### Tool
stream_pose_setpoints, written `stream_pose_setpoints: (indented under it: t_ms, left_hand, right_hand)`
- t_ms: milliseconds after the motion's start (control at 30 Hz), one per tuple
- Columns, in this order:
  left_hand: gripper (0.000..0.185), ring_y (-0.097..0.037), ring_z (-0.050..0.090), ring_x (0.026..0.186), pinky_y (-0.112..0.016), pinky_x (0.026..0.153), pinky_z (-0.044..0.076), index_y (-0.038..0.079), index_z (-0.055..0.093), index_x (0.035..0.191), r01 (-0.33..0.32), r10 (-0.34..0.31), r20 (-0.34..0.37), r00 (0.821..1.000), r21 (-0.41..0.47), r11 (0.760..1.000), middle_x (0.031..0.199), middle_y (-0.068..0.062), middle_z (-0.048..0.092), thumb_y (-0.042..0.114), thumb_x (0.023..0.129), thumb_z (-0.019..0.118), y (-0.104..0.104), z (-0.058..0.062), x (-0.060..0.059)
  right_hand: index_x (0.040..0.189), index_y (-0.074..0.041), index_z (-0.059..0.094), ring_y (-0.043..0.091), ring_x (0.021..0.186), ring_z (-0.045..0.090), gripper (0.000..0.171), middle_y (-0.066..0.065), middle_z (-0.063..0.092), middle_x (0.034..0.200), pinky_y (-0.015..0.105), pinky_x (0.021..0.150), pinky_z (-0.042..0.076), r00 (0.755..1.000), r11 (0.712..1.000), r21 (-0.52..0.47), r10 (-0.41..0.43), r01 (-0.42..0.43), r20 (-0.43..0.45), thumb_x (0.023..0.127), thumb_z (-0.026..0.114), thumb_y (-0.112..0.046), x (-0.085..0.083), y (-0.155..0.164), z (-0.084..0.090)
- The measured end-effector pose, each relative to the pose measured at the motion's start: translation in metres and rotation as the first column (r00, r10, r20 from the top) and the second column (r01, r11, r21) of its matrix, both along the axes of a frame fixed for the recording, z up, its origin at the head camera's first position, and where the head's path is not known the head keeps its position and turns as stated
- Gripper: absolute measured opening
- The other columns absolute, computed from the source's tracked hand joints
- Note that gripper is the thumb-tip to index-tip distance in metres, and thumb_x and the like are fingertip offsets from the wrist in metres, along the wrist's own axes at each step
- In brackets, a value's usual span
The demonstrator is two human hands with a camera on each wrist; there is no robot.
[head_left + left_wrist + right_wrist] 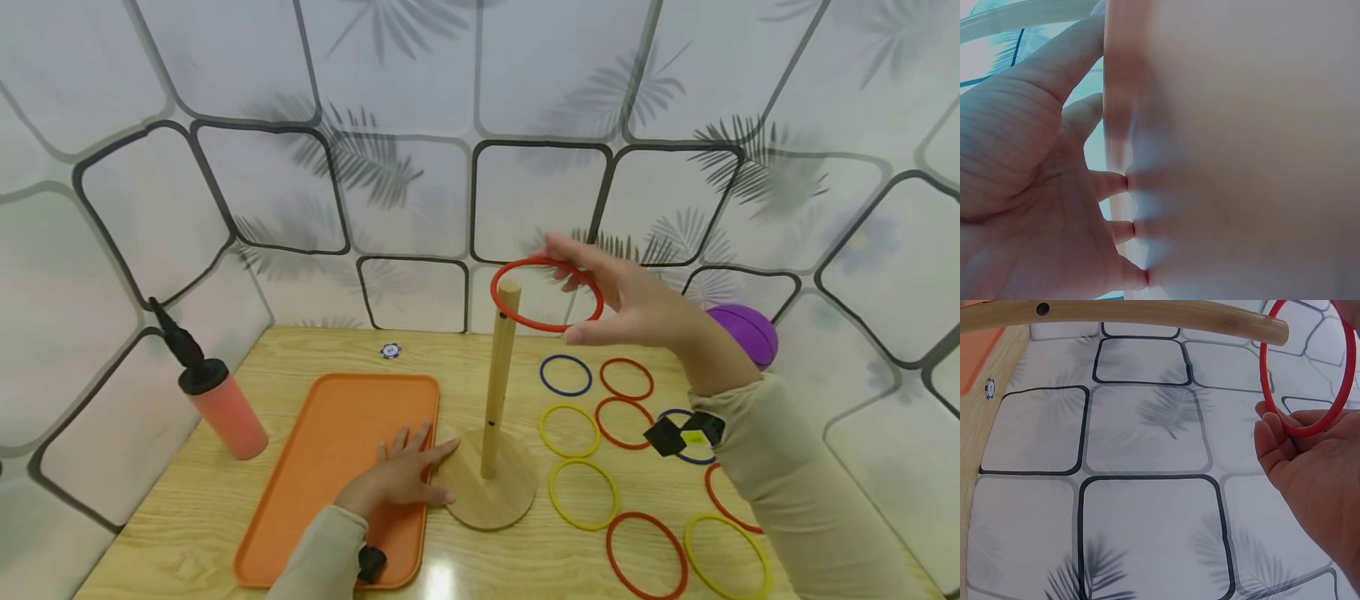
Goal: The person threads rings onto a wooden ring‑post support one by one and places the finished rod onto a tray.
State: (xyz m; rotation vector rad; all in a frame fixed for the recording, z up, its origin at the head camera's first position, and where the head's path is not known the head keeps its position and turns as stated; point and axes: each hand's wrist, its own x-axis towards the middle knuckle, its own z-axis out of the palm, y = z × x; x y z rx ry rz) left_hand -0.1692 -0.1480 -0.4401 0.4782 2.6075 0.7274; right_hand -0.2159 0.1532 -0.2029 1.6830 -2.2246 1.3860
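We pinch the red ring (547, 295) in our right hand (630, 300) just over the peg (499, 379) tip — level, to slip on — while our left hand (405, 475), fingers flat, steadies the base (487, 492) beside it.

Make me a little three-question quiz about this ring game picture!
1. True or false: the right hand holds a red ring at the top of the peg.
2. What does the left hand rest on? A) the ball B) the tray and the peg's base C) the pump
3. What colour is the ball by the wall?

Key: 1 true; 2 B; 3 purple.
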Motion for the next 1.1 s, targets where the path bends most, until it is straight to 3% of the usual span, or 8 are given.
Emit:
stream_pose_setpoints:
  t_ms: [67, 267, 467, 833, 1100]
  left_hand:
    - [0.076, -0.049, -0.003, 0.139, -0.070, 0.103, -0.003, 0.028, 0.037, 0.147, -0.001, 0.001, 0.001, 1.000, -0.002, 1.000, 0.157, -0.020, 0.005, 0.046, 0.081, 0.071, 0.000, 0.000, 0.000]
    - [0.076, -0.048, -0.004, 0.140, -0.069, 0.103, -0.004, 0.029, 0.037, 0.147, -0.005, 0.004, 0.019, 1.000, 0.005, 1.000, 0.157, -0.019, 0.004, 0.046, 0.081, 0.071, 0.001, -0.001, 0.000]
    - [0.077, -0.047, -0.006, 0.140, -0.068, 0.103, -0.005, 0.031, 0.036, 0.147, -0.016, 0.016, 0.033, 0.999, 0.009, 1.000, 0.157, -0.017, 0.003, 0.048, 0.080, 0.071, 0.000, -0.005, -0.001]
    - [0.078, -0.047, -0.006, 0.140, -0.069, 0.103, -0.004, 0.032, 0.036, 0.147, -0.017, 0.017, 0.025, 1.000, -0.002, 1.000, 0.157, -0.018, 0.004, 0.049, 0.079, 0.071, -0.001, -0.005, -0.002]
    - [0.078, -0.047, -0.005, 0.140, -0.069, 0.103, -0.003, 0.031, 0.037, 0.147, -0.020, 0.019, 0.019, 1.000, 0.004, 1.000, 0.157, -0.019, 0.005, 0.048, 0.079, 0.072, 0.001, -0.002, -0.001]
  right_hand:
    - [0.145, 0.012, 0.021, 0.017, 0.114, 0.042, 0.087, 0.011, 0.039, 0.144, 0.024, 0.094, 0.038, 1.000, 1.000, 0.003, 0.002, -0.002, 0.001, 0.078, 0.075, -0.002, -0.001, -0.002, -0.002]
    - [0.147, 0.007, 0.022, 0.015, 0.116, 0.041, 0.090, 0.024, 0.035, 0.144, 0.022, 0.094, 0.037, 0.998, 0.997, 0.061, -0.053, 0.051, 0.032, 0.077, 0.078, -0.005, 0.001, -0.004, -0.011]
    - [0.150, 0.002, 0.018, 0.014, 0.121, 0.038, 0.097, 0.018, 0.032, 0.148, 0.022, 0.096, 0.037, 0.986, 0.984, 0.142, -0.125, 0.109, 0.108, 0.077, 0.080, -0.014, 0.006, -0.004, -0.026]
    - [0.150, 0.001, 0.015, 0.012, 0.124, 0.037, 0.102, 0.018, 0.024, 0.152, 0.024, 0.097, 0.037, 0.977, 0.975, 0.174, -0.160, 0.135, 0.142, 0.076, 0.081, -0.022, 0.009, 0.001, -0.049]
    - [0.150, 0.001, 0.019, 0.018, 0.115, 0.040, 0.099, 0.017, 0.037, 0.144, 0.028, 0.098, 0.037, 0.973, 0.976, 0.161, -0.173, 0.148, 0.152, 0.075, 0.081, -0.020, 0.012, -0.003, -0.064]
